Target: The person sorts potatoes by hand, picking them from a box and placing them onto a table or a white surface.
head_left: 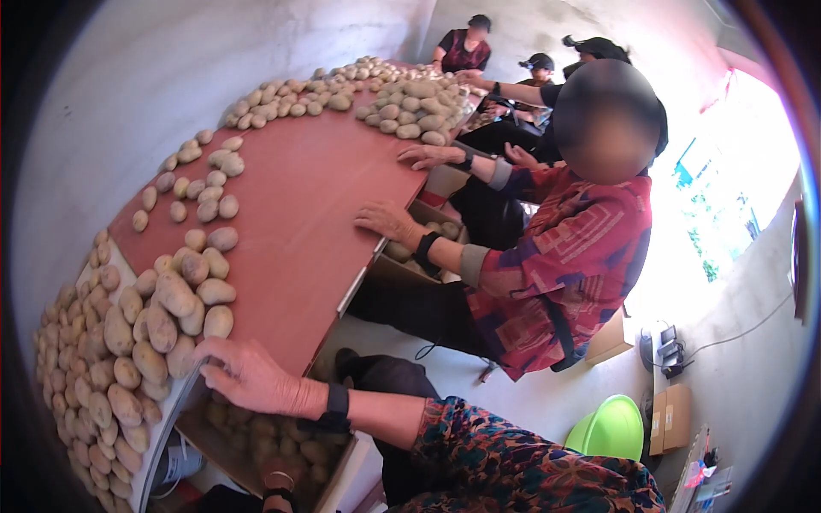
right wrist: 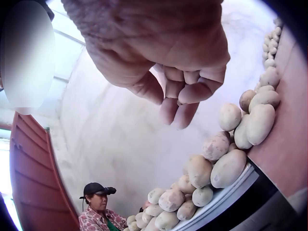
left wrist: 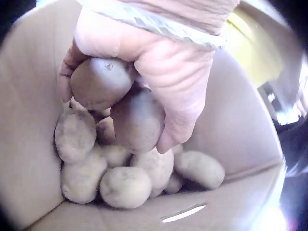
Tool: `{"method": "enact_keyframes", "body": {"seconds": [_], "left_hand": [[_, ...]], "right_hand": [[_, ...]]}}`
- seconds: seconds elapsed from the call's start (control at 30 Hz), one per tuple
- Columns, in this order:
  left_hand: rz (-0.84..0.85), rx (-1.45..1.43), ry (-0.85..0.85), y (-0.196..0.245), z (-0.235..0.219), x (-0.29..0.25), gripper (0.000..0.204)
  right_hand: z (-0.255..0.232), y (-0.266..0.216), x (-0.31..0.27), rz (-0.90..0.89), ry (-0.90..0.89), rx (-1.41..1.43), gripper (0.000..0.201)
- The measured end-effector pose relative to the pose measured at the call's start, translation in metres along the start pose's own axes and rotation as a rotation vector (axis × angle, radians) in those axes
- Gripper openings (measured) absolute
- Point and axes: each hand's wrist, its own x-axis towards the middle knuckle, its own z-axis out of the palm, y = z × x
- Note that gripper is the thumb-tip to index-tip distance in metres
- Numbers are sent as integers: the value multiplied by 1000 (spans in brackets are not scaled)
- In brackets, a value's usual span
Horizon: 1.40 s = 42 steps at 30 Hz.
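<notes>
Two potatoes [left wrist: 137, 120] are gripped side by side in my left hand [left wrist: 178, 72], above more potatoes [left wrist: 126, 187] inside a cardboard box [left wrist: 240, 120]. In the head view that left hand [head_left: 282, 468] is low in the box under the table edge, partly in shadow. My right hand [head_left: 261, 376], a black band on its wrist, hovers at or touches the edge beside the potato heap [head_left: 115, 376]; contact is unclear. The right wrist view shows this right hand [right wrist: 163, 62] with loosely curled fingers and nothing visible held, left of a row of potatoes [right wrist: 228, 168].
A red table [head_left: 291, 188] carries more potatoes [head_left: 419, 107] along its far side. A person in a red patterned shirt [head_left: 564, 256] rests both hands on its right edge; several other people sit beyond. A green basin [head_left: 611, 427] and cardboard boxes [head_left: 671, 419] stand on the floor.
</notes>
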Motion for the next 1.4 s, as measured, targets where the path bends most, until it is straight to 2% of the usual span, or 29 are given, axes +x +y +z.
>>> {"method": "enact_keyframes", "body": {"seconds": [0.03, 0.1, 0.13, 0.17, 0.23, 0.27, 0.3, 0.37, 0.4, 0.43, 0.5, 0.53, 0.6, 0.63, 0.73, 0.8, 0.87, 0.9, 0.93, 0.97, 1.0, 1.07, 1.13, 1.2, 1.23, 1.3, 1.33, 1.4], "left_hand": [[-23, -3, -16, -10, 8, -16, 95], [-160, -416, 245, -56, 54, 13, 67], [-194, -547, 185, -52, 39, 0, 68], [-227, -681, 129, -45, 11, -11, 69], [-129, -736, 248, -63, 6, -1, 70], [-69, -884, 280, -68, 0, 0, 65], [-10, -1032, 323, -53, -37, -25, 61], [181, -1439, 208, -25, -96, -89, 48], [207, -1534, 138, -26, -115, -104, 49], [364, -1614, 116, -27, -125, -111, 50], [520, -1681, 131, -25, -147, -124, 60], [581, -1691, 132, -22, -160, -131, 64], [609, -1675, 144, -21, -173, -135, 68], [605, -1682, 155, -25, -172, -134, 68], [653, -1837, 107, -34, -163, -123, 73], [654, -2221, 89, -32, -158, -119, 70], [712, -2295, 155, -32, -158, -116, 70], [662, -2335, 183, -34, -157, -117, 68], [607, -2378, 210, -36, -156, -118, 67], [586, -2415, 218, -39, -156, -120, 57], [591, -2425, 224, -42, -155, -120, 57], [488, -2493, 332, -48, -152, -123, 51], [526, -2534, 332, -53, -155, -131, 46], [608, -2516, 369, -54, -163, -141, 45], [611, -2525, 364, -55, -166, -145, 45], [648, -2560, 362, -59, -172, -149, 46], [651, -2565, 359, -61, -172, -149, 46], [670, -2614, 393, -65, -176, -148, 48]], "right_hand": [[0, 7, -1, 59, -38, 48, 16], [-1, 6, 1, 212, -119, 57, 21], [-6, 0, 3, 304, -163, 12, 24], [-8, -1, 4, 304, -163, -36, 27], [-11, 7, 7, 308, -223, -130, 35], [-13, 12, 9, 309, -286, -174, 40], [-16, 13, 11, 324, -339, -136, 43], [-11, 12, 6, 320, -468, -59, 49], [-11, 10, 7, 298, -518, -39, 52], [-9, 4, 8, 288, -543, -26, 52], [-5, -11, 12, 122, -739, -198, 58], [-1, -11, 13, 116, -753, -191, 58], [6, -10, 16, 116, -662, -89, 61], [8, -15, 21, 244, -660, -42, 63], [23, -11, 23, 316, -589, 52, 61], [34, -15, 23, 345, -570, 67, 58], [44, -15, 25, 322, -502, 118, 56], [47, -18, 27, 315, -509, 109, 56], [51, -20, 28, 364, -416, 222, 54], [55, -22, 29, 416, -323, 334, 52], [56, -19, 33, 417, -333, 329, 52], [56, -14, 43, 555, -206, 449, 51], [62, -12, 58, 515, -183, 371, 51], [72, -13, 84, 291, -31, 124, 50], [77, -10, 100, 294, -35, 115, 50], [88, -2, 132, -171, 111, -514, 45], [91, 6, 142, -171, 107, -519, 45], [97, 21, 160, -213, -15, -819, 41]]}}
